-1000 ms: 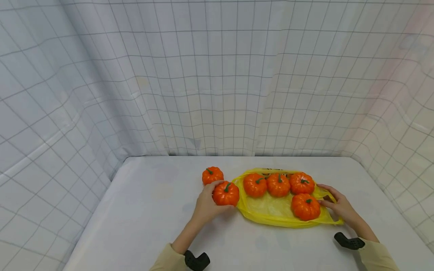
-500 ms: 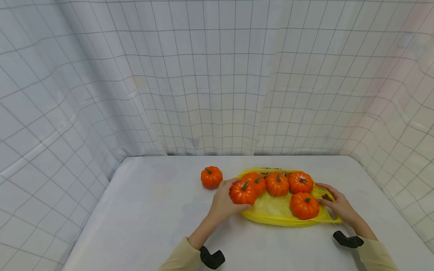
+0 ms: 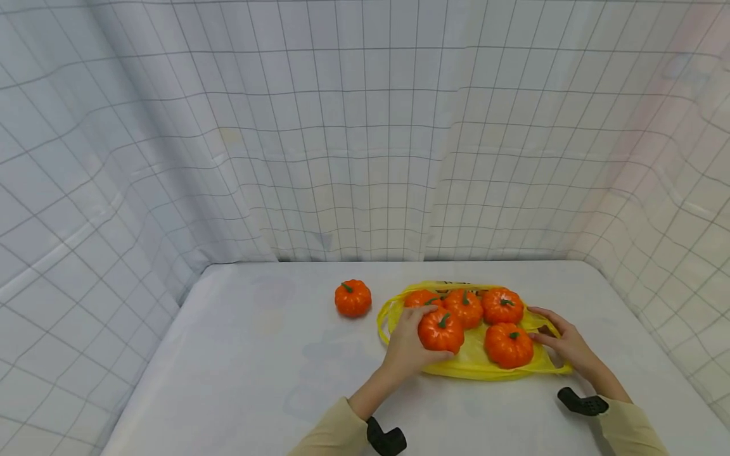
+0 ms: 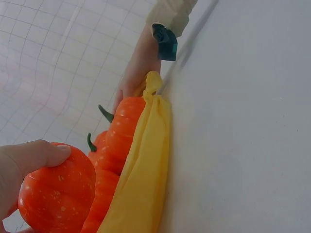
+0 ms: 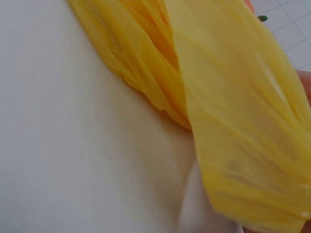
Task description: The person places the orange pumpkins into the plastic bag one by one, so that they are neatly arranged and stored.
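Observation:
My left hand [image 3: 406, 345] grips a small orange pumpkin [image 3: 441, 334] with a green stem, thumb on the near side and fingers round the far side. It is over the left part of a yellow plastic bag [image 3: 464, 369]. Several more orange pumpkins [image 3: 509, 346] sit in the bag's wide mouth. At the bag's right end my right hand [image 3: 567, 342] holds its edge by the handle. The bag's yellow film [image 5: 243, 107] fills much of the right wrist view, and most of the right fingers are hidden there.
One pumpkin [image 3: 352, 299] stands apart on the white table [image 3: 245, 354], left of the bag. A bag handle loop [image 3: 383, 320] lies at the bag's left end. White gridded curtains [image 3: 353, 158] hang behind the table and at both sides.
My left hand has carried its pumpkin rightward from beside the bag to over it, now partly covering the leftmost bagged pumpkin. The right hand stays at the bag's edge.

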The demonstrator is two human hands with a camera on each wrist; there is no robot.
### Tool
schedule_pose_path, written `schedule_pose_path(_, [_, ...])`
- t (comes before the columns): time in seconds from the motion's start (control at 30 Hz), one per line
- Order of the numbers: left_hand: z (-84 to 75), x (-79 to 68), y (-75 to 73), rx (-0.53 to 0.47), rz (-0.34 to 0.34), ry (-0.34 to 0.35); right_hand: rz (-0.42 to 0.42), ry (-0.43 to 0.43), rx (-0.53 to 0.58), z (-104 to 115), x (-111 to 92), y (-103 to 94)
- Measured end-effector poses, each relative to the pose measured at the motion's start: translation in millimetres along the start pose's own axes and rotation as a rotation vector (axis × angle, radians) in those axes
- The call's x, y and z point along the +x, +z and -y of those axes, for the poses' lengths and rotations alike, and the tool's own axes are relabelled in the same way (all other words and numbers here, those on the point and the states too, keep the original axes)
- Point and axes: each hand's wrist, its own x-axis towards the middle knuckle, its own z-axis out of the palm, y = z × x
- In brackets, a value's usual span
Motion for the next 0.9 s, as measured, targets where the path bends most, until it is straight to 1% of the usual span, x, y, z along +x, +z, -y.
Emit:
schedule_pose_path(0.07, [-0.7,0.9,6.7,0.0,0.007,0.001,-0.001,0.006,-0.004,0.1,0.3,0.1])
schedule_pose_path(0.2, [-2.3,2.8,18.5,0.012,-0.002,0.011,-0.003,0.021,-0.015,0.7,0.4,0.0])
schedule_pose_path(0.4, [-6.4,5.6,31.9,0.009,0.003,-0.014,-0.002,0.027,-0.005,1.1,0.4,-0.3])
schedule_pose_path(0.5, [-7.5,6.7,38.4,0.028,0.01,-0.011,-0.002,0.024,-0.005,0.7,0.5,-0.3])
schedule_pose_path(0.7, [-8.5,6.7,49.4,0.064,0.019,-0.011,0.0,0.045,-0.028,1.1,0.4,-0.4])
schedule_pose_path(0.9, [-6.7,5.9,55.9,0.076,0.01,-0.015,0.004,0.057,-0.038,2.0,1.4,-0.4])
